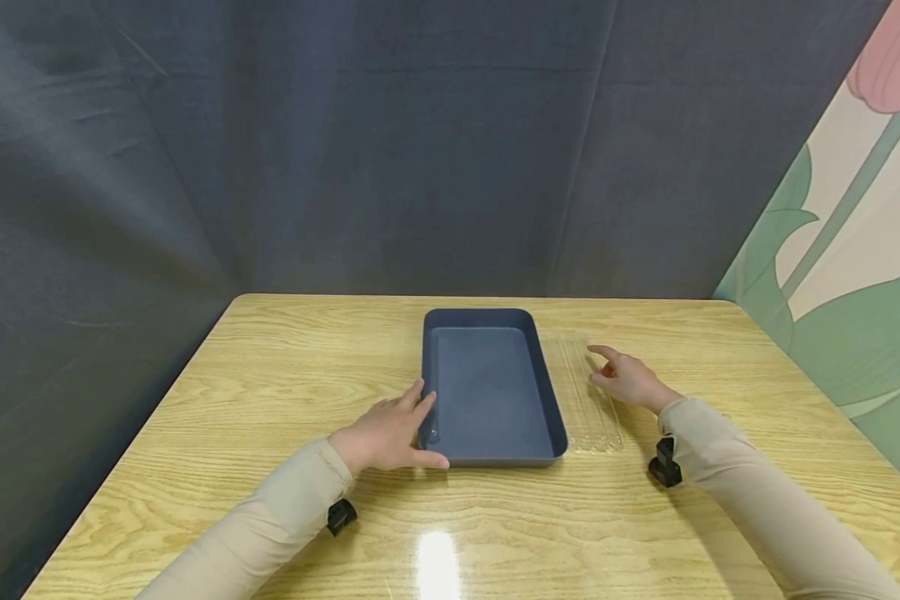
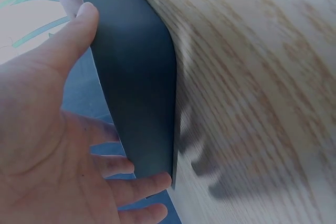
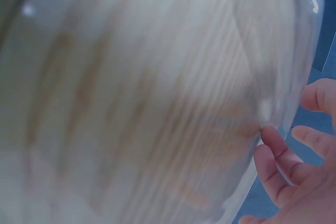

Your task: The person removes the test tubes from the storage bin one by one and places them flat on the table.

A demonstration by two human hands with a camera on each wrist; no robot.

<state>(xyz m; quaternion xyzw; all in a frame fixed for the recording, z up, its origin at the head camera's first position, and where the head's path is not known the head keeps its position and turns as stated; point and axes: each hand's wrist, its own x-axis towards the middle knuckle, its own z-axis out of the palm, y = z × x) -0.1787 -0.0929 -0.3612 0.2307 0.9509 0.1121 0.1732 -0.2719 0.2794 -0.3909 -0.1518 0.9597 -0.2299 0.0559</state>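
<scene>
A dark blue rectangular tray [image 1: 495, 392] lies on the table. At its near left corner, my left hand [image 1: 390, 429] spreads its straight fingers over the left rim, thumb along the front wall. In the left wrist view the thumb and fingertips rest at the tray's wall [image 2: 136, 77]. Right of the tray lies a clear, ribbed plastic piece [image 1: 581, 400] with long parallel grooves. My right hand [image 1: 630, 379] is at its right side, thumb and index finger apart. Fingertips of the right hand [image 3: 294, 177] touch the clear piece's edge in the right wrist view.
Along the tray's left inner wall lies a slim clear thing [image 1: 433, 432]. The wood-grain table [image 1: 300, 358] has a dark curtain [image 1: 420, 150] behind it. A flower-patterned wall [image 1: 862, 267] stands at the right. Each wrist carries a black camera [image 1: 666, 462].
</scene>
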